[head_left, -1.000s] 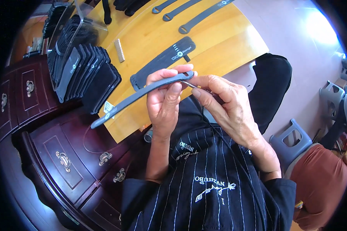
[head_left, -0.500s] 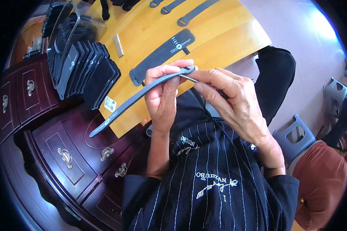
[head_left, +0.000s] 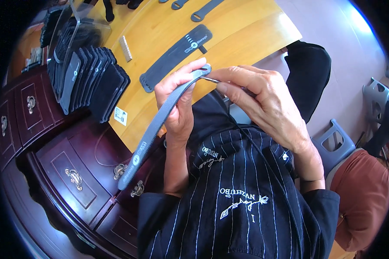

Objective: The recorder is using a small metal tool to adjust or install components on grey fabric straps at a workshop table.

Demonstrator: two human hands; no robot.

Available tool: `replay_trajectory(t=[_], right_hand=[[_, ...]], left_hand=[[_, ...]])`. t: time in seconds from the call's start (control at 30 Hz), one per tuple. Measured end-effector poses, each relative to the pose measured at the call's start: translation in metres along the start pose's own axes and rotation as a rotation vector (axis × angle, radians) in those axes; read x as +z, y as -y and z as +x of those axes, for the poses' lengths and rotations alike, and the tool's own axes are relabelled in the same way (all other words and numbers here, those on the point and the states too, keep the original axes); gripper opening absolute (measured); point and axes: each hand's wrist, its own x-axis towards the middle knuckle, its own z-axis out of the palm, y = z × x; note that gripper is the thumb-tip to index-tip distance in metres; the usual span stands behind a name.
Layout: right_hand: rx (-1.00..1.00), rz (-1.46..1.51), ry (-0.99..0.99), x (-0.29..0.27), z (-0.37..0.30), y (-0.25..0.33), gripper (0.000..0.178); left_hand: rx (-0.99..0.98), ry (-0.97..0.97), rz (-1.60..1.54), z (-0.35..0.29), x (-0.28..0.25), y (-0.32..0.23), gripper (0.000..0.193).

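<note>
My left hand [head_left: 179,116] pinches a long grey fabric strap [head_left: 159,118] near its end with an oval slot. The strap's printed tail hangs down to the left, over the dark drawers. In my right hand [head_left: 270,103] is a thin pointed metal tool [head_left: 210,80], gripped between thumb and fingers. Its tip meets the strap just below the slot; most of its handle is hidden in the palm, so its exact kind does not show. Beyond both hands, a wide dark grey strap [head_left: 170,62] with a printed end lies flat on the yellow wooden table [head_left: 246,32].
Several slotted straps [head_left: 207,11] lie at the table's far side. To the left stand a row of folded dark straps [head_left: 93,82], a clear plastic holder [head_left: 80,26] and a dark drawer cabinet [head_left: 65,151]. A small wooden block [head_left: 125,48] and grey stools [head_left: 333,144] are around; a person sits at right.
The strap's tail has swung down and nearer to me, turning more of its face up. Both hands have shifted slightly up, still holding strap and tool.
</note>
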Motion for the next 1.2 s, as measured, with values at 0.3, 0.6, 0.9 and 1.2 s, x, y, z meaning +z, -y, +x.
replay_trajectory(t=[0.3, 0.6, 0.9, 1.2], right_hand=[[-0.036, 0.010, -0.048, 0.007, -0.002, 0.001, 0.018], [-0.045, -0.150, -0.139, 0.013, -0.006, 0.003, 0.019], [-0.011, -0.137, -0.191, 0.020, -0.009, 0.003, 0.017], [0.007, -0.196, -0.276, 0.028, -0.014, -0.009, 0.016]], left_hand=[[0.239, -0.042, 0.339, 0.003, -0.017, -0.008, 0.013], [0.464, 0.178, 0.643, 0.013, -0.022, -0.030, 0.025], [0.562, 0.410, 0.769, 0.031, -0.025, -0.043, 0.033], [0.541, 0.479, 0.731, 0.035, -0.021, -0.039, 0.028]])
